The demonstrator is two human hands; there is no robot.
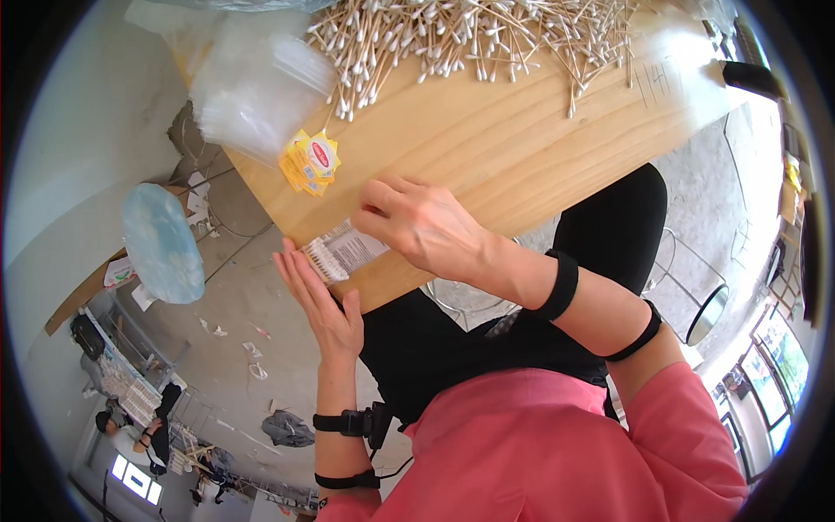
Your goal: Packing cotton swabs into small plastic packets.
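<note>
A small clear packet of cotton swabs (327, 261) lies flat near the corner of the wooden table, with white tips lined up at its left end and a printed white panel with small text beside them. My left hand (320, 304) rests along that end at the table's edge, fingers stretched out. Over the packet's right end my right hand (426, 224) is closed, its fingers curled and pressed together at the plastic. Its fingertips are partly hidden. Just beyond sits a small pile of yellow cards (311, 163) with a red oval.
A large heap of loose cotton swabs (452, 35) covers the table's far side. Clear plastic bags (257, 96) are stacked at the far left corner of the wooden table (487, 148). A blue stool (163, 244) stands to the left; another person (139, 439) is in the background.
</note>
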